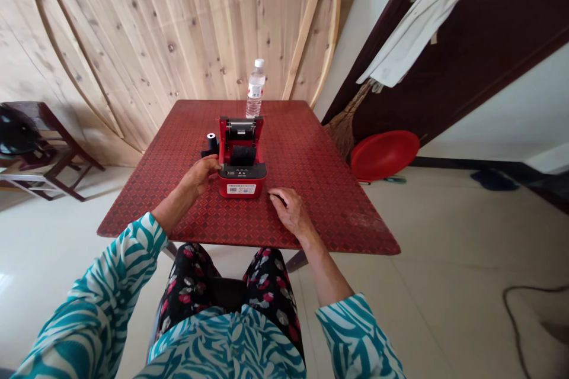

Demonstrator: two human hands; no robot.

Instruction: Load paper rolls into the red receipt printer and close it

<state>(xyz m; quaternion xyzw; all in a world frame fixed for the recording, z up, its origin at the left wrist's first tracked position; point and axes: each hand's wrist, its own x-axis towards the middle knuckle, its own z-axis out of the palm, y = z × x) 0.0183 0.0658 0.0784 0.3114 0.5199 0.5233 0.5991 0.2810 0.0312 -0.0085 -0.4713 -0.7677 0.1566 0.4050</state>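
Red patterned table (306,154), centre of frame. Mid-table, red-and-black device (242,182), lid raised. Left hand (204,173) at its left side, fingertips against casing; cannot tell if pinching. Right hand (290,211) just right of it, fingers loosely bent, grip unclear. Small roll (212,143) left, clear bottle (255,93) behind. Red basin (384,154) right of frame; chair (56,160) far left.

Worn on head, looking forward and down
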